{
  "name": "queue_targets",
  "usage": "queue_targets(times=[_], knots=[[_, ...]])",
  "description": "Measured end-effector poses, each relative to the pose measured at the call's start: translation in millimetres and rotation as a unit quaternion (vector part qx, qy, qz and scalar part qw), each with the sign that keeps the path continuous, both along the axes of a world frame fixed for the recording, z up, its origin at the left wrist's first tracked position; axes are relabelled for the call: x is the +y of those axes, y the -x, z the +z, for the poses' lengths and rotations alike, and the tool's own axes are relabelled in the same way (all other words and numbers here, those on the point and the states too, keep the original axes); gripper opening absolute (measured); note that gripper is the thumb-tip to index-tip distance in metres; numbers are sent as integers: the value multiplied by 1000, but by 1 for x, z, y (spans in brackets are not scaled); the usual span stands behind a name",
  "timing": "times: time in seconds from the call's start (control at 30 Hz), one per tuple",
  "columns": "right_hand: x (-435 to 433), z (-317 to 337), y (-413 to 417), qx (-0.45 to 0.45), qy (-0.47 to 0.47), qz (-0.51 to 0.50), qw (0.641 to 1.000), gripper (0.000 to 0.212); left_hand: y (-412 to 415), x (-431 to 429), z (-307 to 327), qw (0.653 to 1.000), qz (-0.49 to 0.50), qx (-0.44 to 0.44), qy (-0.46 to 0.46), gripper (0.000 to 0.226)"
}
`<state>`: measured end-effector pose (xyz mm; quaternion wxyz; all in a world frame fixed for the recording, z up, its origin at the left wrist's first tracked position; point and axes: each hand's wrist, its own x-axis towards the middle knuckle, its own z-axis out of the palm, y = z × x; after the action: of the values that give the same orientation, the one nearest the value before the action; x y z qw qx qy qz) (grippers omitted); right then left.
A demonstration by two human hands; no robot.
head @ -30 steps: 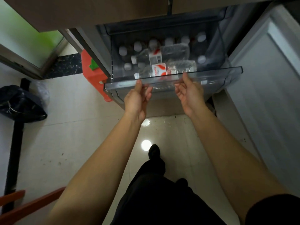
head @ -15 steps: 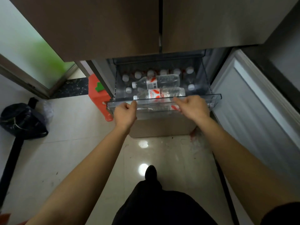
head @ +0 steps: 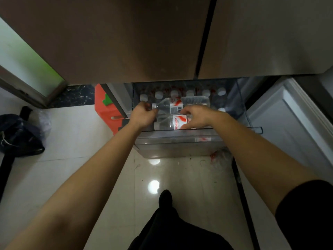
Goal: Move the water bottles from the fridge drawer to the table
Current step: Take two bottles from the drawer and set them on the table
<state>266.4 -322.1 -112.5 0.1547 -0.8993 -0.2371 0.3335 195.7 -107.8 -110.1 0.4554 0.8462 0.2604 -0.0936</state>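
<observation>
The clear fridge drawer (head: 234, 129) is pulled out below the closed upper doors. Several upright water bottles with white caps (head: 205, 92) fill it. Two more bottles with red-and-white labels lie on top of them, caps pointing left: a far one (head: 194, 101) and a near one (head: 167, 123). My right hand (head: 198, 117) wraps over the near bottle's body, fingers above and thumb below. My left hand (head: 143, 116) is inside the drawer at the left, fingers curled by the far bottle's neck; a grip there is unclear.
Brown fridge doors (head: 126, 42) hang overhead. An open white lower door (head: 288, 123) stands on the right. An orange-red stool (head: 104, 109) sits left of the fridge, a black bag (head: 16, 136) further left. My foot (head: 165, 197) stands on glossy tiles.
Both hands let go of the drawer's front rim and reached into it onto the two lying bottles. The view has tilted up toward the fridge doors.
</observation>
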Motion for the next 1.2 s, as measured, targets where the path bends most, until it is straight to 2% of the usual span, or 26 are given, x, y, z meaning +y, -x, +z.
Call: queue_targets(times=[0.07, 0.2, 0.33, 0.43, 0.53, 0.6, 0.7, 0.8, 0.87, 0.93, 1.1, 1.2], knots=[[9, -10, -8, 1, 40, 33, 999, 76, -14, 7, -13, 998, 15, 16, 51, 57], [17, -21, -15, 14, 73, 55, 996, 80, -29, -1, -15, 980, 66, 62, 175, 26], [16, -23, -16, 10, 62, 49, 997, 76, -39, -4, -24, 957, 90, 70, 268, 21], [9, -14, -15, -26, 59, 41, 997, 67, -42, -6, -25, 945, 135, 48, 294, 13], [-8, -5, -11, -61, 28, -13, 998, 72, -42, -9, -23, 942, 162, 42, 290, 2], [-21, -2, -8, -87, 13, -48, 995, 67, -41, -10, -22, 940, 186, 25, 286, 8], [-39, 0, -1, -131, -12, -115, 985, 61, -33, -13, -15, 943, 204, -58, 257, 19], [-51, 1, 9, -145, -65, -205, 966, 71, -22, -18, -1, 976, 143, -139, 84, 26], [-55, 3, 18, -158, -116, -256, 947, 67, -14, -23, 12, 976, 95, -197, -17, 28], [-56, 6, 27, -180, -161, -300, 923, 63, -4, -28, 23, 965, 57, -244, -73, 31], [-59, 12, 46, -179, -272, -393, 860, 67, 12, -38, 32, 942, 2, -312, -125, 34], [-60, 9, 55, -164, -286, -395, 857, 71, 15, -41, 26, 943, 4, -309, -126, 35]])
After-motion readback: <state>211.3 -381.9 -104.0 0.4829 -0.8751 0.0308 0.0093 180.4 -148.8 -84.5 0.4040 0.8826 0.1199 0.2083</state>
